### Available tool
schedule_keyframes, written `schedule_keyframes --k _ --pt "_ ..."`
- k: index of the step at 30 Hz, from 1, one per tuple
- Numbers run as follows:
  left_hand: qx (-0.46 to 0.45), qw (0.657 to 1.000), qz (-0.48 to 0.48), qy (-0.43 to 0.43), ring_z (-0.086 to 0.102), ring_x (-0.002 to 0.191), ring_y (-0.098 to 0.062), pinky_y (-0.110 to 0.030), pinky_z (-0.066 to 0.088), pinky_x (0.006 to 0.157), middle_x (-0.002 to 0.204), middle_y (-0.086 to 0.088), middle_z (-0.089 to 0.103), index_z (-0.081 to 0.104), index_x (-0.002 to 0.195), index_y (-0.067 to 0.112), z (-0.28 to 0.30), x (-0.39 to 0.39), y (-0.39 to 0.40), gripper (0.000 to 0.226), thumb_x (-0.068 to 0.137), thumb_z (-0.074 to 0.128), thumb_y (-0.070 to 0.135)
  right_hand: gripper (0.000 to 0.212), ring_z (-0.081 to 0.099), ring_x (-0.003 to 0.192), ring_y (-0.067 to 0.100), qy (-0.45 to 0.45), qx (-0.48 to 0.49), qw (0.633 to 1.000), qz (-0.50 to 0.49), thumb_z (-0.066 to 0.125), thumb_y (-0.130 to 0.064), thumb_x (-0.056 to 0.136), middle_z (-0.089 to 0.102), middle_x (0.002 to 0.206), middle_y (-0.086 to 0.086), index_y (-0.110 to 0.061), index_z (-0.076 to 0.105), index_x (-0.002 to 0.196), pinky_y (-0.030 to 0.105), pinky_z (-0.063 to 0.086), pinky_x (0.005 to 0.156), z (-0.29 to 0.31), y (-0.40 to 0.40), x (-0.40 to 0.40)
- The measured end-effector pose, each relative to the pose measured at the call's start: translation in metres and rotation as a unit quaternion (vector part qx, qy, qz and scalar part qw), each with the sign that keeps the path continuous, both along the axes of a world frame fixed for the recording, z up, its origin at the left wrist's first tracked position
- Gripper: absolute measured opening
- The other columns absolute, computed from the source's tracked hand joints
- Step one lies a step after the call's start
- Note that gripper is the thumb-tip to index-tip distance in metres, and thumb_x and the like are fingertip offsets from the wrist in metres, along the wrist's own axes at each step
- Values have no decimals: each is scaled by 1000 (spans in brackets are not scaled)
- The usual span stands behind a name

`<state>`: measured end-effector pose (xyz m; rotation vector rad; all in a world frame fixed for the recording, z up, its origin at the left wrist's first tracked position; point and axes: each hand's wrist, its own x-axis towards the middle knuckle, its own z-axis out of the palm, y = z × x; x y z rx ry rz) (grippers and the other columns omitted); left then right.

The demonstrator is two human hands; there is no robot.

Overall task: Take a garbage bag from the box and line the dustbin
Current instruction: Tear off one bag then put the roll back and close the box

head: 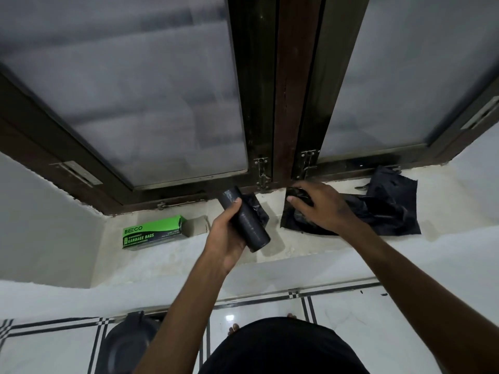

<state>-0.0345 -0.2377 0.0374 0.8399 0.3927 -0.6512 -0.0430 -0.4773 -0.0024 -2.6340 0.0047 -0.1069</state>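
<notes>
While left hand (229, 233) grips roll (244, 220) | dustbin (127, 344) half hidden by forearm

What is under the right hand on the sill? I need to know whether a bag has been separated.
Under the right hand lies a loose black garbage bag, spread crumpled on the window sill. The hand covers its near corner, so any link to the roll is hidden.

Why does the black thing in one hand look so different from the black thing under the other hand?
The roll is wound into a tight tube; the loose bag is spread out and crumpled. The left hand grips the roll, lifted above the sill; the bag lies on the sill under the right hand. Both are black plastic.
</notes>
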Motion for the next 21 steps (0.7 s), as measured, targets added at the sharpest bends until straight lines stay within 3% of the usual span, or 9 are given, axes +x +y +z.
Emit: schedule_keyframes --k 3,5,6,8,11,14,18,19,21 --pt "-25 1000 9 10 65 107 -34 -44 57 86 110 -15 70 63 119 7 -2 -3 -2 35 90 62 28 46 54 117 29 28 -101 994 -2 42 -51 99 60 124 5 -25 51 135 41 41 95 0 6 2" --pt "-35 999 13 4 64 110 -34 -44 56 90 113 -16 69 61 123 5 -3 -2 3 41 89 62 28 42 52 116 27 -9 -104 994 -20 45 -45 100 58 123 5 -23 56 133 40 39 95 9 12 -2" --pt "-32 999 10 -3 64 111 -33 -44 55 92 116 -16 68 59 126 4 -4 0 5 44 89 62 28 36 53 113 24 -37 -52 997 -40 48 -41 100 59 120 3 -21 59 128 38 42 92 17 18 -7" --pt "-21 1000 10 -20 62 116 -33 -42 53 97 122 -18 66 55 135 2 -5 1 9 53 88 63 25 27 57 105 11 -56 152 983 -89 52 -35 99 61 112 -5 -22 62 121 26 48 85 35 34 -21" --pt "-36 998 42 -40 64 114 -31 -37 57 93 121 -19 66 51 136 1 -3 5 10 55 86 63 16 36 58 103 -4 57 389 915 -94 57 -41 95 61 114 -11 -30 54 129 16 50 82 43 63 -39" --pt "-74 994 54 -60 63 115 -29 -37 59 92 125 -20 63 53 131 6 0 10 15 46 87 66 6 65 59 118 9 139 524 837 -81 69 -51 84 55 131 -5 -38 41 141 33 52 98 27 84 -48" --pt "-75 991 33 -107 58 123 -34 -42 52 103 124 -20 62 54 127 6 5 15 23 46 83 62 2 78 65 117 18 164 696 695 -75 78 -29 73 61 131 4 -21 44 143 47 53 99 24 103 -37" --pt "-63 990 35 -119 59 121 -32 -39 52 102 122 -18 63 54 125 6 7 15 26 46 81 64 -1 76 66 115 21 161 718 673 -73 78 -24 73 61 130 7 -17 46 141 47 55 95 25 105 -31" --pt "-12 986 36 -165 63 112 -23 -30 56 96 113 -11 68 56 121 6 8 16 34 48 77 71 -7 66 68 109 20 150 725 668 -75 76 -15 74 63 125 8 -15 52 136 40 60 84 27 107 -21"
